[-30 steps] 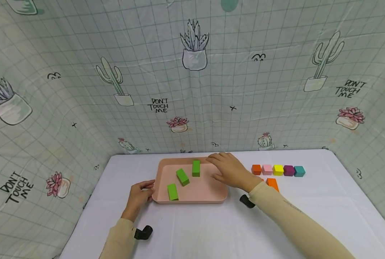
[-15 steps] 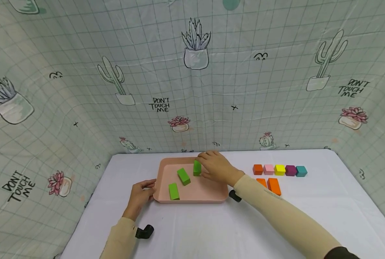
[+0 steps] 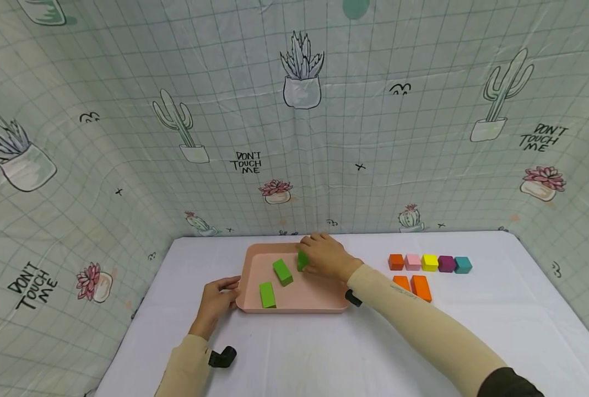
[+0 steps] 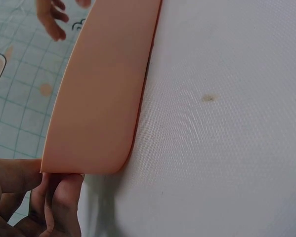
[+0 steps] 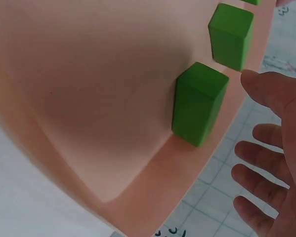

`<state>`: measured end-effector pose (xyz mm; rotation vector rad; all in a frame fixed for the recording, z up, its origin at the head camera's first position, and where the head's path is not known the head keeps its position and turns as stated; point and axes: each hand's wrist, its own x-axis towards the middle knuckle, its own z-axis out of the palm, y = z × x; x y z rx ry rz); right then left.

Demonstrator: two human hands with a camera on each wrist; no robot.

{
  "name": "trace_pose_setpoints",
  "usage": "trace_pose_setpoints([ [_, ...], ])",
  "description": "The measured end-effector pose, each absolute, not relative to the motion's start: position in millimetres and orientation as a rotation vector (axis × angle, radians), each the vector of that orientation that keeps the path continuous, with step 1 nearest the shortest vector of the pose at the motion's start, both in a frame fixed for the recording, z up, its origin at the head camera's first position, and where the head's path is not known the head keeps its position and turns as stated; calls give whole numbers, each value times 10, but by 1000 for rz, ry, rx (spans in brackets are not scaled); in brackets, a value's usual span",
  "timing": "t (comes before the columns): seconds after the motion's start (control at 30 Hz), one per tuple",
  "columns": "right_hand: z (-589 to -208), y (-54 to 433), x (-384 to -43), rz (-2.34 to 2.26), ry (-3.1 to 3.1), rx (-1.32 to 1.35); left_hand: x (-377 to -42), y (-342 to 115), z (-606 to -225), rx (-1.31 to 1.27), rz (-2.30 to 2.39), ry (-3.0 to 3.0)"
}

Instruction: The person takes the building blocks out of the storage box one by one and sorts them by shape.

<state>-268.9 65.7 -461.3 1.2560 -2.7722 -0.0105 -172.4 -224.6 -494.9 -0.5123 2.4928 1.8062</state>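
Observation:
My left hand (image 3: 216, 306) holds the left end of a shallow pink tray (image 3: 324, 310), with a finger at the rim and the others curled against the end wall, as the left wrist view shows. Inside the tray are several green rectangular blocks: one at the front left (image 3: 268, 295), one slanted near the middle (image 3: 282, 272) and one by the back wall (image 3: 302, 262). My right hand (image 3: 328, 256) is over the back of the tray and partly hides that back block. In the right wrist view the fingers (image 5: 259, 153) are spread apart, and the thumb is beside the green block (image 5: 199, 106) without gripping it.
Right of the tray stands a row of small cubes: orange-red (image 3: 395, 262), pink (image 3: 412, 262), yellow (image 3: 430, 262), purple (image 3: 446, 263) and teal (image 3: 463, 264). In front lie two orange blocks (image 3: 421, 288), one partly behind the right sleeve. A patterned cloth (image 3: 324, 138) encloses the white table (image 3: 294, 353).
My right hand has moved left across the tray to the back green block, covering part of it. The left hand stays at the tray's left end.

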Motion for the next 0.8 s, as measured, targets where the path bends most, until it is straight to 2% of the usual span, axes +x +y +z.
trace_pose_setpoints([
  [0.8,-4778,523,-2772,-78,-2961,1206,-1708,-2244,-4943,-503,1795,2504],
])
